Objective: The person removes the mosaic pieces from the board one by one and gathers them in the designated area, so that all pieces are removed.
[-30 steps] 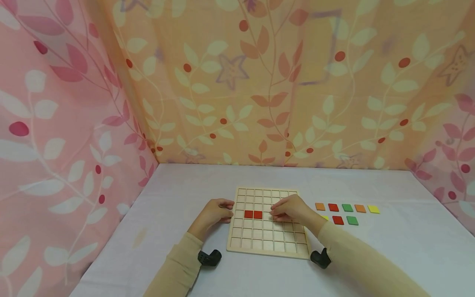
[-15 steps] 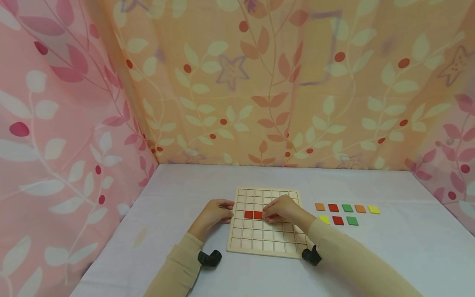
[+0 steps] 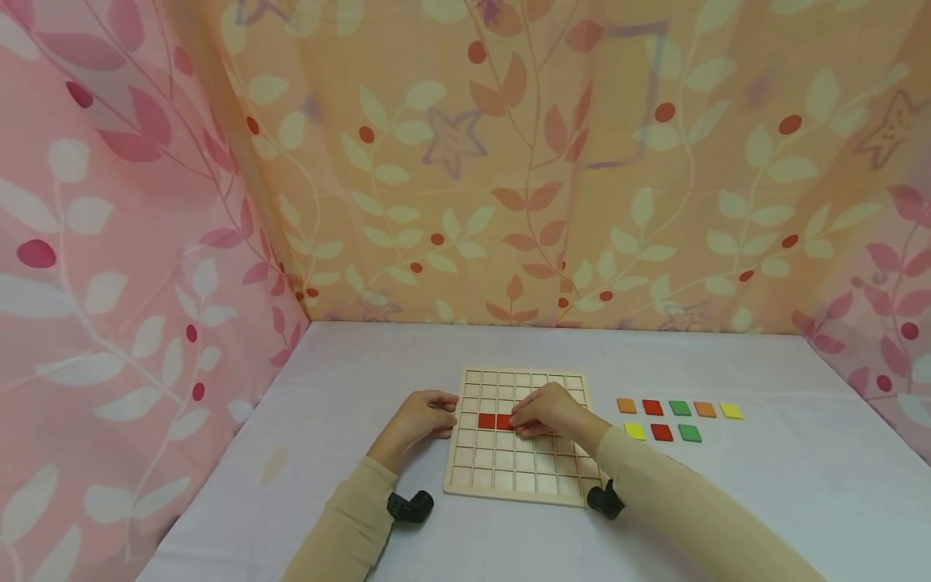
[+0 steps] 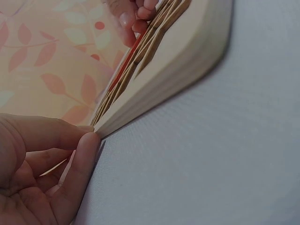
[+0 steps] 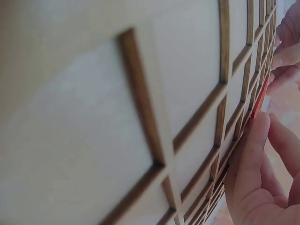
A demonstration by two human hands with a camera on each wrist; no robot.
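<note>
A pale wooden grid board (image 3: 515, 495) lies on the table, with two red square tiles side by side in its cells. The left red tile (image 3: 486, 420) shows fully, while fingertips partly cover the right red tile (image 3: 503, 421). At the board's left edge, my left hand (image 3: 416, 422) pinches the rim between thumb and finger, seen closely in the left wrist view. My right hand (image 3: 551, 410) is over the middle of the board, its fingertips touching the right end of the red tiles. In the right wrist view its fingers (image 5: 253, 150) are extended, nothing visible between them.
Right of the board, loose square tiles lie in two rows, including an orange tile (image 3: 626, 406), a green tile (image 3: 690, 433) and a yellow tile (image 3: 731, 411). Black camera mounts (image 3: 410, 507) sit at both wrists. Patterned cloth walls (image 3: 465, 162) stand behind and beside the white table (image 3: 349, 356).
My right hand has moved left across the board to the right red tile, uncovering a yellow loose tile. My left hand stays at the board's edge.
</note>
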